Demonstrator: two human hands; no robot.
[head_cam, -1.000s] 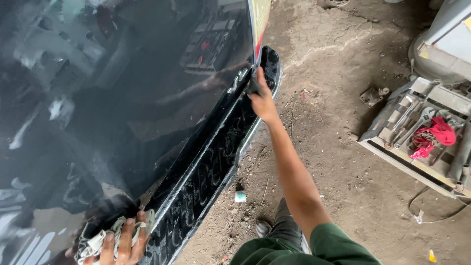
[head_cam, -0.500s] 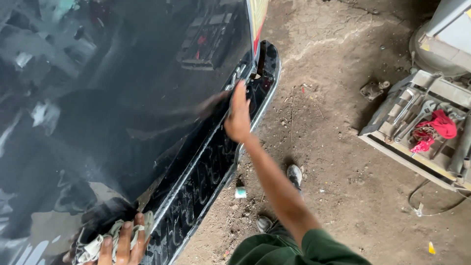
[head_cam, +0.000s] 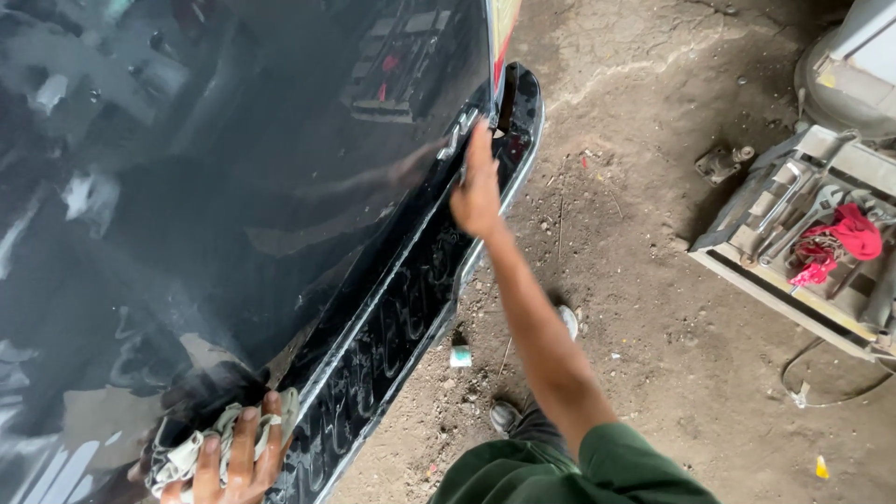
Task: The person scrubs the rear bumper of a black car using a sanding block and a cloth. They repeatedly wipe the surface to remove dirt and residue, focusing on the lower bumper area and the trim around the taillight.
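Observation:
A glossy black vehicle panel (head_cam: 233,187) fills the left of the head view, with a black patterned step bumper (head_cam: 401,327) running along its lower edge. My right hand (head_cam: 478,187) rests flat, fingers together, against the panel's lower edge near its far end, holding nothing. At the bottom left, my left hand (head_cam: 238,457) presses a crumpled pale rag (head_cam: 187,448) against the panel just above the bumper.
Dirt floor (head_cam: 653,308) lies to the right. An open metal toolbox (head_cam: 812,252) with wrenches and a red rag (head_cam: 845,238) sits at the right edge. A small white cap (head_cam: 460,356) lies on the ground by the bumper. My shoes (head_cam: 509,415) show below.
My right hand has slid back along the panel's lower edge, away from the far corner and toward me. The left hand stays on the rag.

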